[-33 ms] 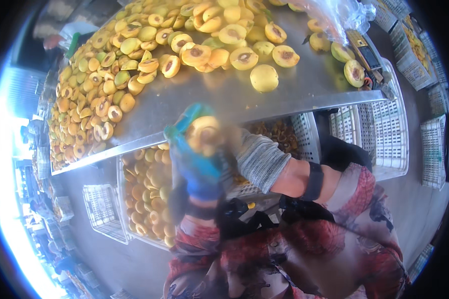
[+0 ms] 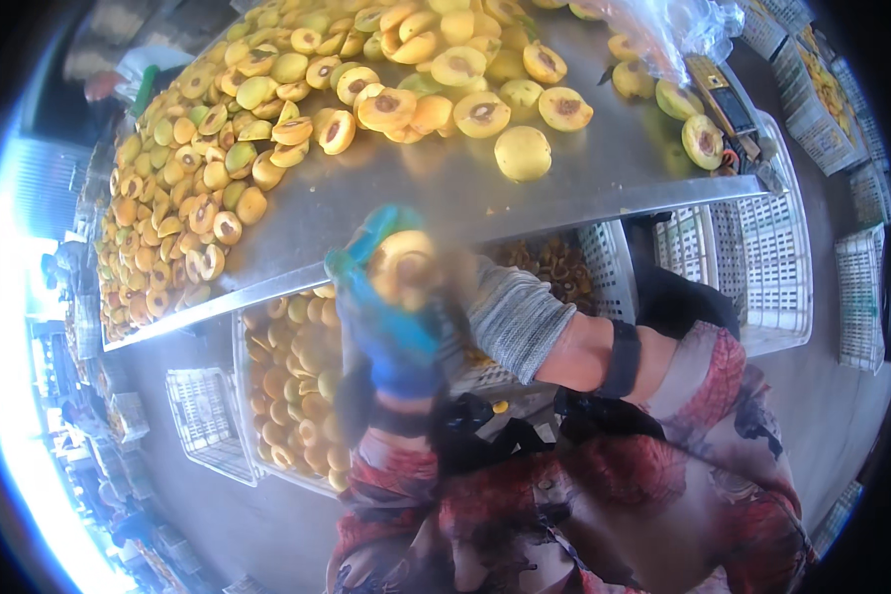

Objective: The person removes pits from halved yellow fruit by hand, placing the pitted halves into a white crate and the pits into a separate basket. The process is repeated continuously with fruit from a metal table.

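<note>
In the middle of the view, by the near edge of a metal table (image 2: 445, 213), my left hand (image 2: 381, 287) wears a blue-green glove. Its fingers are closed around a halved yellow peach (image 2: 403, 269), cut face up with a brownish centre. Beside that half is my right hand (image 2: 462, 280), with a grey knit cover over its wrist. Blur hides its fingers, and whether they hold anything does not show. Many halved peaches (image 2: 386, 109) are heaped on the table beyond my hands, most with a brown middle. One rounded peach (image 2: 523, 154) lies nearest the edge.
Below the table at left stands a crate of peach halves (image 2: 302, 396), beside a white crate (image 2: 208, 421). Brown scraps (image 2: 554, 267) fill another crate under the table. More white crates (image 2: 777, 247) stand at right. A plastic bag (image 2: 663, 35) and a small device (image 2: 728, 104) lie at the far right corner.
</note>
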Action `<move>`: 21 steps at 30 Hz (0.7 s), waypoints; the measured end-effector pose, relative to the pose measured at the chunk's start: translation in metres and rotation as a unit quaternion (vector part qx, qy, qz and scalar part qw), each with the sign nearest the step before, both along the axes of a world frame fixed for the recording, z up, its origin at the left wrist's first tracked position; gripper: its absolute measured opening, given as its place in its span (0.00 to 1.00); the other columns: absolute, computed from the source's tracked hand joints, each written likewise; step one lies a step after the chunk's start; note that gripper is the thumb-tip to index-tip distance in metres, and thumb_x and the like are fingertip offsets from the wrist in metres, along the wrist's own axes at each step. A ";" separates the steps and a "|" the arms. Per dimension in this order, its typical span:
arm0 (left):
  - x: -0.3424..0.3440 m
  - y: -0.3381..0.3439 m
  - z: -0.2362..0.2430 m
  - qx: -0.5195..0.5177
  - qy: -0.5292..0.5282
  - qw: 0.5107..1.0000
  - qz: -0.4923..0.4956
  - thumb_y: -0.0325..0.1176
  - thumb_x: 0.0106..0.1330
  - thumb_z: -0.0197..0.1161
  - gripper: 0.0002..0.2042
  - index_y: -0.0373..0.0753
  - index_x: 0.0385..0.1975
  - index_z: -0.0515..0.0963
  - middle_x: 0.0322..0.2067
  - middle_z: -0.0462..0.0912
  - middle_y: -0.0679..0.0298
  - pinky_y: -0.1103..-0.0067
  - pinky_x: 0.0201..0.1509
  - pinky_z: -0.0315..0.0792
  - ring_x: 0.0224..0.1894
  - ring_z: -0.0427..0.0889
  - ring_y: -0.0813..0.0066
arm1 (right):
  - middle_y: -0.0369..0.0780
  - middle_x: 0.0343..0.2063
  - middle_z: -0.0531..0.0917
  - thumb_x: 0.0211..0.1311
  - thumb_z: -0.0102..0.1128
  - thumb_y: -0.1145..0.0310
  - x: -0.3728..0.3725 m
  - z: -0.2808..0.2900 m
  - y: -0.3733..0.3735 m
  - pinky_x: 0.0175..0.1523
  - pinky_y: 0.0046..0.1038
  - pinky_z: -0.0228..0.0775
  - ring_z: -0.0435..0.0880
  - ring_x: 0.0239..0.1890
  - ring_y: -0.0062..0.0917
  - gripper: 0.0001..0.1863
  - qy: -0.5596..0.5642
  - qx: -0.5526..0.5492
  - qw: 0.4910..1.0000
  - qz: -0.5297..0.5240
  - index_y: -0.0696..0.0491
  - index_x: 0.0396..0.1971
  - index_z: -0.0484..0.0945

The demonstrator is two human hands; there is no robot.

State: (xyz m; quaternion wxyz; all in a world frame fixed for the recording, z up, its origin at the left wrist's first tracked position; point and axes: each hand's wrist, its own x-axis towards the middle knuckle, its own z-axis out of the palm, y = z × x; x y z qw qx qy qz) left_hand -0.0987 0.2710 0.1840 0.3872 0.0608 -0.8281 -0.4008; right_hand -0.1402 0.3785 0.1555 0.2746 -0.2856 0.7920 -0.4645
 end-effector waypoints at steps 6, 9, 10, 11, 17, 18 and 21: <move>0.008 -0.008 -0.013 -0.032 -0.049 0.998 0.032 0.27 0.63 0.57 0.14 0.30 0.46 0.68 0.43 0.77 0.56 0.77 0.50 0.70 0.43 0.75 0.71 | 0.46 0.38 0.80 0.65 0.45 0.68 0.010 -0.030 -0.006 0.47 0.32 0.71 0.80 0.42 0.34 0.11 0.166 0.017 0.984 0.061 0.52 0.44 0.73; 0.012 -0.008 -0.013 -0.040 -0.073 0.995 0.057 0.24 0.61 0.58 0.14 0.30 0.45 0.69 0.42 0.77 0.57 0.77 0.50 0.70 0.43 0.75 0.72 | 0.45 0.39 0.79 0.64 0.46 0.68 0.012 -0.034 -0.016 0.48 0.31 0.70 0.79 0.43 0.34 0.12 0.131 -0.011 0.988 0.077 0.52 0.46 0.72; 0.014 -0.007 -0.014 -0.051 -0.081 0.993 0.065 0.23 0.60 0.58 0.14 0.30 0.45 0.69 0.42 0.77 0.57 0.77 0.50 0.70 0.43 0.75 0.72 | 0.45 0.40 0.79 0.64 0.46 0.68 0.012 -0.035 -0.018 0.48 0.31 0.69 0.79 0.44 0.33 0.12 0.117 -0.022 0.990 0.081 0.52 0.46 0.71; 0.015 -0.006 -0.013 -0.074 -0.085 0.991 0.072 0.23 0.60 0.58 0.14 0.30 0.45 0.69 0.42 0.77 0.57 0.77 0.50 0.70 0.43 0.75 0.72 | 0.45 0.40 0.79 0.64 0.47 0.69 0.011 -0.034 -0.019 0.49 0.31 0.69 0.78 0.44 0.33 0.13 0.105 -0.029 0.990 0.084 0.52 0.47 0.70; 0.016 -0.013 -0.017 -0.129 -0.090 0.985 0.072 0.26 0.61 0.55 0.12 0.31 0.44 0.70 0.38 0.78 0.57 0.78 0.47 0.71 0.40 0.76 0.71 | 0.44 0.43 0.77 0.62 0.48 0.69 0.012 -0.023 -0.016 0.51 0.31 0.67 0.77 0.46 0.33 0.17 0.022 -0.083 0.991 0.106 0.52 0.51 0.67; 0.014 -0.006 -0.006 -0.128 -0.090 0.987 0.047 0.27 0.61 0.55 0.12 0.31 0.43 0.71 0.38 0.78 0.57 0.78 0.46 0.71 0.40 0.76 0.71 | 0.44 0.43 0.77 0.62 0.49 0.69 0.012 -0.021 -0.016 0.51 0.30 0.67 0.76 0.46 0.32 0.18 0.010 -0.091 0.990 0.110 0.52 0.52 0.67; 0.011 -0.013 -0.006 -0.101 -0.088 0.991 -0.010 0.30 0.64 0.53 0.11 0.31 0.42 0.71 0.37 0.79 0.56 0.77 0.45 0.73 0.38 0.78 0.69 | 0.43 0.45 0.76 0.61 0.50 0.69 0.012 -0.016 -0.012 0.53 0.30 0.66 0.76 0.47 0.32 0.20 -0.037 -0.110 0.986 0.117 0.52 0.54 0.65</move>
